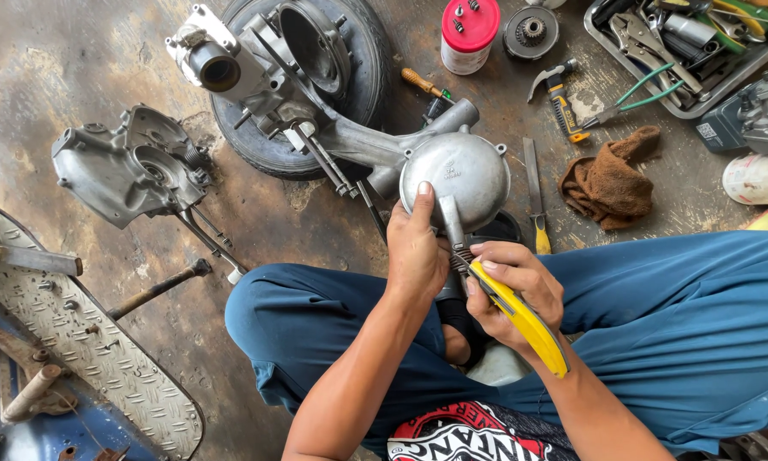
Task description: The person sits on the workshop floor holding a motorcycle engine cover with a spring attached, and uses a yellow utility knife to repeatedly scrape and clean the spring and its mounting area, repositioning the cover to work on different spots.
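over our lap, our left hand [416, 252] grips the round engine cover [456, 175]. our right hand [514, 286] is closed on a yellow-handled tool [525, 320], tip toward the cover's stem.

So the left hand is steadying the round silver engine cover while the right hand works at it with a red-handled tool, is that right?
Not quite: the tool in the right hand has a yellow handle, not a red one, as the head view shows. The rest holds: the left hand steadies the round silver engine cover while the right hand works at it.
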